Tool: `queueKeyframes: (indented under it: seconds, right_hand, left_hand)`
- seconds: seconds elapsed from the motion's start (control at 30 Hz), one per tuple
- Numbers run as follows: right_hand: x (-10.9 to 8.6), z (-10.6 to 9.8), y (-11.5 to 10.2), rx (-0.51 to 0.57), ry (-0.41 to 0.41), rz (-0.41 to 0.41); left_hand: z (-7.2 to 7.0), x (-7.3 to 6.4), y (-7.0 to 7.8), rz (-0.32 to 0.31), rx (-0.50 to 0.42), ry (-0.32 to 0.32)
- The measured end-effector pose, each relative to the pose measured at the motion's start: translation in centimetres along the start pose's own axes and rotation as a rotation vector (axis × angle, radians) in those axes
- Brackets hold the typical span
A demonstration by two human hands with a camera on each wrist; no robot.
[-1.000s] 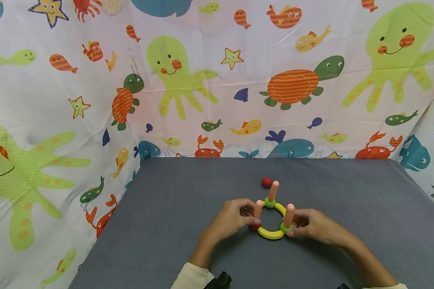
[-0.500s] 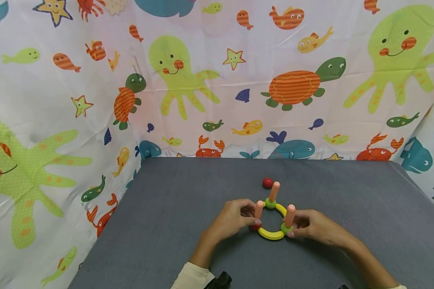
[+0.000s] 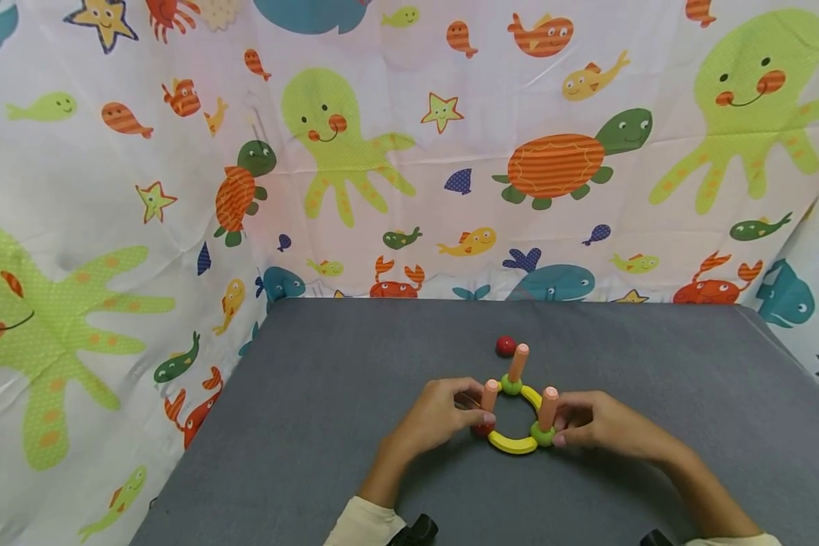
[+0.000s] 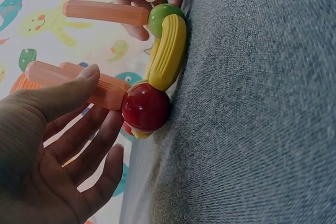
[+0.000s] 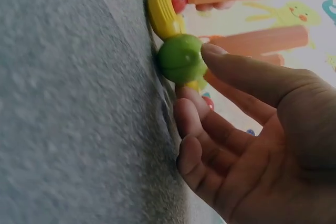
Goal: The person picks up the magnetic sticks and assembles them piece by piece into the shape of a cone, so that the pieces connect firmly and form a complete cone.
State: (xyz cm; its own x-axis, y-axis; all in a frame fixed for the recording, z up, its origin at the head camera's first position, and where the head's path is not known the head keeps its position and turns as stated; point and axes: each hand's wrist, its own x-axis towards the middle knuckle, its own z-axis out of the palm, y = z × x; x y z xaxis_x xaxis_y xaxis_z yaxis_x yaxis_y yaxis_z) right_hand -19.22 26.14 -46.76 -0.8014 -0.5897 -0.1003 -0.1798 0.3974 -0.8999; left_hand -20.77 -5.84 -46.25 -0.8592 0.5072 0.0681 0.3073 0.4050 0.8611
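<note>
A ring of curved yellow pieces [image 3: 513, 444] joined by balls lies on the grey cloth, with three upright light-orange pegs. My left hand [image 3: 437, 415] pinches the left peg [image 3: 490, 394] just above a red ball [image 4: 146, 107], thumb on the near side and fingers behind. On the right, my right hand [image 3: 604, 426] is beside the green ball [image 5: 181, 59] and its peg [image 3: 548, 408]. Its thumb tip is right at the ball's edge, with the fingers loosely bent. The back peg [image 3: 518, 362] stands on another green ball [image 3: 511, 385], untouched.
A loose red ball [image 3: 506, 346] lies just behind the ring. Grey cloth [image 3: 341, 364] covers the table. A white curtain [image 3: 409, 250] printed with sea animals hangs behind and at the sides.
My right hand has drawn slightly to the right, and its thumb has slid off the front of the green ball to its edge. The left hand keeps its place on the peg.
</note>
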Motion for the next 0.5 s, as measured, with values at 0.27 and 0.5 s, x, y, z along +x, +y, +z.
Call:
queueKeyframes:
  seconds: [0.27, 0.5]
  right_hand:
    - [1.3, -0.9, -0.2, -0.110, 0.183, 0.078]
    - [3.9, -1.4, 0.1, -0.213, 0.349, 0.083]
  left_hand:
    - [0.1, -0.1, -0.1, 0.006, 0.013, -0.001]
    - [0.1, 0.0, -0.1, 0.011, 0.022, 0.003]
